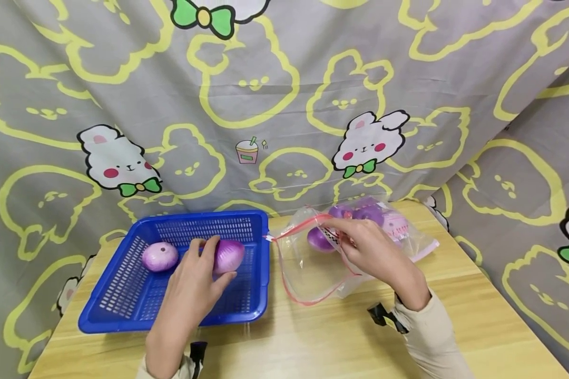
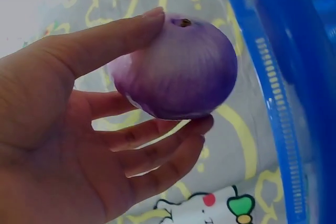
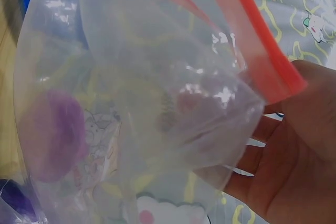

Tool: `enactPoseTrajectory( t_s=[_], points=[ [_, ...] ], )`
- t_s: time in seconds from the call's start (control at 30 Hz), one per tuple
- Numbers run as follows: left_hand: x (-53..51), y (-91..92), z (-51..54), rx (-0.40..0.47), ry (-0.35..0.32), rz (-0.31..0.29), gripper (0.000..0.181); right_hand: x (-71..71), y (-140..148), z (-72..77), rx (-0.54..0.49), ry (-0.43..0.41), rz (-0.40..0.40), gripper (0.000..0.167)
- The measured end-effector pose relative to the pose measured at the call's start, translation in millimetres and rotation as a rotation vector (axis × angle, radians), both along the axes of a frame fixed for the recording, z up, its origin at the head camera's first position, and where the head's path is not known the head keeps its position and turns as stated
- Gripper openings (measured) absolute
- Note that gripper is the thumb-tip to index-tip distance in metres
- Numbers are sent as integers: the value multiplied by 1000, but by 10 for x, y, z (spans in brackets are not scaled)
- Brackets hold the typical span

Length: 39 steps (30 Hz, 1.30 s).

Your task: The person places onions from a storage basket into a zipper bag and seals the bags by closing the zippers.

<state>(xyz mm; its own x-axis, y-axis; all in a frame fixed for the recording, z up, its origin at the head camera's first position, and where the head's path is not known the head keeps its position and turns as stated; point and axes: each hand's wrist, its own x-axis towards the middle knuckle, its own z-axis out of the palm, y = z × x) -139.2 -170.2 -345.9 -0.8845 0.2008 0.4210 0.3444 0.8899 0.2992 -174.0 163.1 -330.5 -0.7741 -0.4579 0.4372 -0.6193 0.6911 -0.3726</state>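
Note:
My left hand [image 1: 189, 287] grips a purple onion [image 1: 229, 256] over the right part of the blue basket [image 1: 261, 284]. In the left wrist view, the thumb lies on one side of that onion [image 2: 181, 72] and the fingertips on the other. A second, paler onion [image 1: 160, 257] sits in the basket's left half. My right hand [image 1: 376, 252] pinches the red-edged rim of a clear zip bag [image 1: 308, 271], whose mouth gapes toward the basket. Several purple onions [image 1: 321, 240] show through the bag's plastic. The right wrist view has the red zip strip [image 3: 262, 40] by the thumb.
A wooden table [image 1: 303, 342] carries the basket and the bag, which lie side by side. Behind them hangs a grey patterned curtain [image 1: 284, 121], and it continues along the right side.

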Motion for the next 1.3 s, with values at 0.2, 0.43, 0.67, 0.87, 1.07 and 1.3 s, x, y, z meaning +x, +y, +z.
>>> enactPoseTrajectory(
  t_s=[0.2,0.43,0.67,0.87,1.07,1.3],
  points=[
    [43,142,89,21,23,-74,68,47,54,-2,-14,13,-12,48],
    [135,230,170,68,60,-146,67,47,91,-17,-20,6,-3,48],
    [163,294,182,105,119,-170,68,36,75,-31,-20,-4,5,48],
    [259,400,199,128,208,-257,64,28,64,-33,-21,8,17,48],
    [363,543,204,127,236,-325,64,17,52,-24,-16,28,20,47],
    [380,702,122,79,266,-412,63,26,45,-3,-23,26,22,44]
  ],
)
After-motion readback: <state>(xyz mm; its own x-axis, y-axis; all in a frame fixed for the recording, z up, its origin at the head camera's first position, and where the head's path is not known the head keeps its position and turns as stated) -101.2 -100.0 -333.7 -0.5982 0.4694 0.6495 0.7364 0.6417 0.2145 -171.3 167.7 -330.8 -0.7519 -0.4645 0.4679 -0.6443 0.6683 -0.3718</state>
